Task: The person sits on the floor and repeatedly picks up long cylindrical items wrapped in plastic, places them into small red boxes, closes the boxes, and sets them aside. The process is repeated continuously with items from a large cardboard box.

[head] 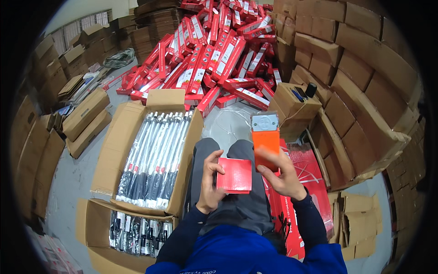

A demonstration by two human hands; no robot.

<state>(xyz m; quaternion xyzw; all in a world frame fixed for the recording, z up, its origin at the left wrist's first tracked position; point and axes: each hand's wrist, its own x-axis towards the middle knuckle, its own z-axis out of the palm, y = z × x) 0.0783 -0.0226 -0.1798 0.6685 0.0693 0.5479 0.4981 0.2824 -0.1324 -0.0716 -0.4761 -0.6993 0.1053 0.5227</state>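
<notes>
My left hand (211, 183) holds a red cardboard box (234, 175) by its left side, above my lap. The box's flat red end faces up at me, so its length is hidden below. In my right hand (286, 176) is an orange hand-held tool (266, 142) with a grey plate at its far end, perhaps a tape dispenser. The tool is raised to the right of the red box and apart from it. Some fingers of the right hand are blurred.
An open carton (192, 150) of plastic-wrapped poles stands left of my legs. Nearer is another carton (97, 222) with wrapped black parts. Flat red cardboard (308, 164) lies at my right. Ahead rises a heap of red boxes (212, 58); stacked brown cartons (356, 102) line the right.
</notes>
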